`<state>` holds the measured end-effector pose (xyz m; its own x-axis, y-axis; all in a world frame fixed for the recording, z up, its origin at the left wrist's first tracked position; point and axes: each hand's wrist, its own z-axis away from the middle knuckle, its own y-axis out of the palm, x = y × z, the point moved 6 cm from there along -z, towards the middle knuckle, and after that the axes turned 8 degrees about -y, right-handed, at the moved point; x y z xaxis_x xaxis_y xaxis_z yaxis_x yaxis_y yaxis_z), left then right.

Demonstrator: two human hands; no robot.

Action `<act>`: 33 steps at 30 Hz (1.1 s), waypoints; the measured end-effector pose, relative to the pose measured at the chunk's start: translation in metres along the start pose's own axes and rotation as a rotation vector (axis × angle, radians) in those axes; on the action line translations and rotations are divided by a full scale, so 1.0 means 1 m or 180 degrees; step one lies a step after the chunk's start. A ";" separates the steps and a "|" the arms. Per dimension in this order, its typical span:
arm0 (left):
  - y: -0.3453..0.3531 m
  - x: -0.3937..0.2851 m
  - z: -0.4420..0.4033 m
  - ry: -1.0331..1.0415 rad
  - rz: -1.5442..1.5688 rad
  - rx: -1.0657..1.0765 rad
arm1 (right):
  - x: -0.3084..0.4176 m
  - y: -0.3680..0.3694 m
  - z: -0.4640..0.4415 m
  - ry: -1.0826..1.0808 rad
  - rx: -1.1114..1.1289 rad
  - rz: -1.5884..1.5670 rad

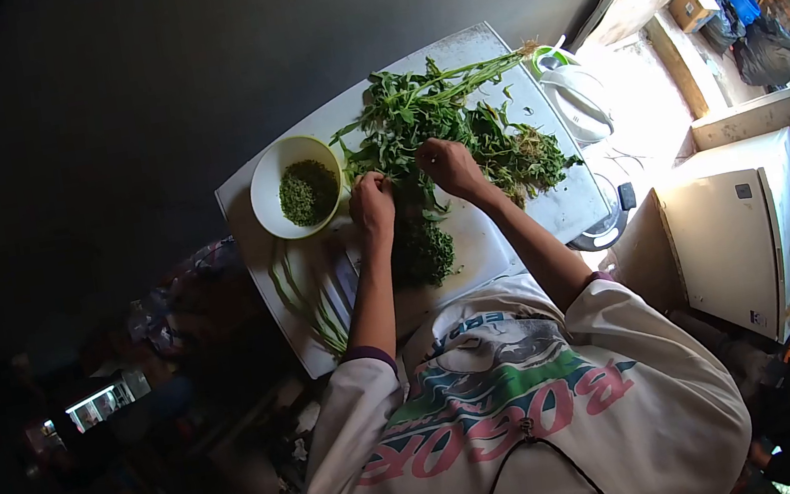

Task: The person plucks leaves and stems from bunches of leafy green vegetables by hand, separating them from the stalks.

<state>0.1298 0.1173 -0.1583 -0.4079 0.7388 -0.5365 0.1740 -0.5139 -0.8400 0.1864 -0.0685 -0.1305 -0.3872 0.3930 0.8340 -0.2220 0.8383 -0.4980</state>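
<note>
I'm watching daylight blaze well out to the right of the right hand (pixel 450 168), burning the floor (pixel 639 112) there to near white. Right around the grip I get softer, usable light; the tabletop (pixel 561 208) is paler on that side and greys off beyond the left hand (pixel 373 210). Ahead of both hands, the wall (pixel 285 40) sits in murk. Down and left of them it's nearly black on my feed, one small bright panel (pixel 106 404) glowing, details lost. My wide lens bows the tabletop's edges, corners falling to black; fine texture in the leaves (pixel 397 120) looks soft.
</note>
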 end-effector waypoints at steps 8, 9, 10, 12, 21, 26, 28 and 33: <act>-0.008 -0.004 0.000 0.0717 0.1122 -0.0254 | -0.002 -0.005 0.016 0.0343 -0.0037 -0.0724; -0.016 -0.011 0.004 0.0721 0.1130 -0.0242 | -0.004 -0.006 0.019 0.0567 -0.0004 -0.0945; -0.024 -0.017 0.008 0.0592 0.1442 0.0046 | 0.000 -0.009 0.021 0.0573 -0.0006 -0.0940; -0.031 -0.021 0.012 0.0461 0.1761 0.0322 | 0.006 -0.011 0.025 0.0766 0.0089 -0.1351; -0.057 -0.055 0.036 0.0480 0.2744 0.1137 | 0.046 -0.020 0.029 0.0238 0.0305 -0.1812; -0.067 -0.064 0.044 0.0576 0.3542 0.1390 | 0.043 -0.018 0.025 0.0061 0.0426 -0.0620; -0.071 -0.061 0.042 0.0685 0.3517 0.1435 | 0.025 -0.008 0.023 -0.0022 0.0483 -0.0246; -0.087 -0.062 0.046 0.0586 0.3718 0.1551 | 0.028 -0.006 0.012 -0.0182 0.0169 0.0171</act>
<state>0.0986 0.0961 -0.0477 -0.0992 -0.2285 -0.9685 -0.0174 -0.9727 0.2313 0.1660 -0.0672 -0.1068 -0.4498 0.4134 0.7917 -0.2462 0.7947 -0.5549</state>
